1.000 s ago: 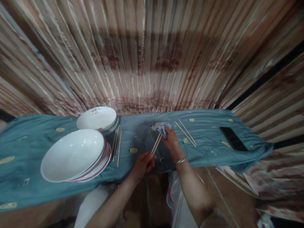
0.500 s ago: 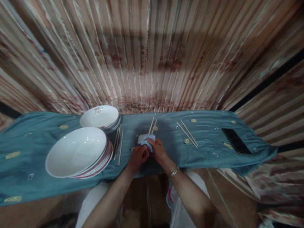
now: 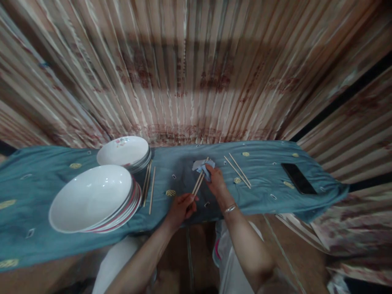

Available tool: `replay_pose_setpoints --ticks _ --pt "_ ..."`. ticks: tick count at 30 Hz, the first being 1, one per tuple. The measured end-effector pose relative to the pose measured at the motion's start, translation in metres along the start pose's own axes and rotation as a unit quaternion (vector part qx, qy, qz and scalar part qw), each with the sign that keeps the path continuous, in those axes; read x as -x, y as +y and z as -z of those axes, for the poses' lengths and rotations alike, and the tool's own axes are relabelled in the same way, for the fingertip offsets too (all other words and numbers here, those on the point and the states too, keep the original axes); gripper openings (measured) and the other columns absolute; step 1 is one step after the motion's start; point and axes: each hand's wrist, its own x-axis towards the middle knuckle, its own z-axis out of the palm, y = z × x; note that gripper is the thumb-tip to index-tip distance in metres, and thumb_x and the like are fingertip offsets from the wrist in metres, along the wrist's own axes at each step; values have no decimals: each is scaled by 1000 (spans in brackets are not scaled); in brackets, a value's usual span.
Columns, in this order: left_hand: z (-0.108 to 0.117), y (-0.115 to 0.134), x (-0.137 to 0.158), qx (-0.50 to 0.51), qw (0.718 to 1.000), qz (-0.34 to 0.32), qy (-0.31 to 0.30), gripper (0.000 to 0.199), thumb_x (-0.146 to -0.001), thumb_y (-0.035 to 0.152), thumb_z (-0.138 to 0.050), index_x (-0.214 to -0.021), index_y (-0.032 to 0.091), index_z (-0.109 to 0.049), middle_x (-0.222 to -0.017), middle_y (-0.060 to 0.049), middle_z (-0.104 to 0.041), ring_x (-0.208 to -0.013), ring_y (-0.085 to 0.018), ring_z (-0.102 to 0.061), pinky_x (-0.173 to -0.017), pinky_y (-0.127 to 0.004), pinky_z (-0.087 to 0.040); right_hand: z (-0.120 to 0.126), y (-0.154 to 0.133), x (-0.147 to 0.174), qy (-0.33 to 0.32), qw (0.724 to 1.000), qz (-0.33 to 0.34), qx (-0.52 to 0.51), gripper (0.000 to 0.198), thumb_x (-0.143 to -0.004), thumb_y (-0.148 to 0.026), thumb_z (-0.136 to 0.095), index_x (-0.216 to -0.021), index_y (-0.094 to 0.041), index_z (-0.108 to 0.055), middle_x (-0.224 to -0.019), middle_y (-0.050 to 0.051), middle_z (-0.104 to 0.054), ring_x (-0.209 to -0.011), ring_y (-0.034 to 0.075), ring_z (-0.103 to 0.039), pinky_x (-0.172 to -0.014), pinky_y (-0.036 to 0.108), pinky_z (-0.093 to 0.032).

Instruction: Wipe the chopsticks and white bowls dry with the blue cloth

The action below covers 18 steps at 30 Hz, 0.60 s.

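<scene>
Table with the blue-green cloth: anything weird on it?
Maybe the flat black rectangular phone at the right end: it's odd company for round white bowls and thin wooden chopsticks. Nothing looks spilled.

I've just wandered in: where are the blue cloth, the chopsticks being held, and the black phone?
Blue cloth [image 3: 207,168]: head view, on its crumpled folds.
Held chopsticks [image 3: 197,183]: head view, on the bare stretch below the cloth.
Black phone [image 3: 298,179]: head view, middle of its dark upper face.
</scene>
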Motion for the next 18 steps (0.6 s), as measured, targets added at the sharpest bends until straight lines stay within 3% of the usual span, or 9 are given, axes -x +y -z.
replay_pose_setpoints --ticks 4,12,15,18 --pt "1 -4 1 0 1000 3 10 45 -64 53 -71 -80 11 -66 -51 3 -55 -32 -2 -31 -37 -21 -13 1 -4 -2 32 998 -28 -40 18 -59 -31 -75 -62 -19 -61 -56 -4 -64 -51 10 -58 -50 20 -46" --pt "5 7 -3 -3 996 -16 87 45 -58 51 -75 -79 12 -69 -52 4 -56 -33 -3 -34 -37 -20 -14 -15 16 26 -38 997 -65 -26 21 -54 -34 -77 -64 -17 -69 -56 -2 -67 -49 10 -57 -51 21 -45" --pt "5 9 -4 1 996 -16 84 45 -59 51 -74 -80 12 -69 -51 4 -55 -33 -3 -34 -37 -20 -14 -17 22 32 -62 995 -77 -9 24 -54 -36 -77 -64 -16 -70 -56 -2 -67 -48 9 -56 -50 21 -44" --pt "3 8 -3 -1 999 -7 52 47 -59 52 -74 -81 11 -68 -50 4 -54 -32 -3 -34 -37 -20 -13 -12 16 23 -42 997 -65 -10 24 -53 -35 -78 -64 -16 -68 -55 -2 -66 -48 9 -57 -51 20 -45"
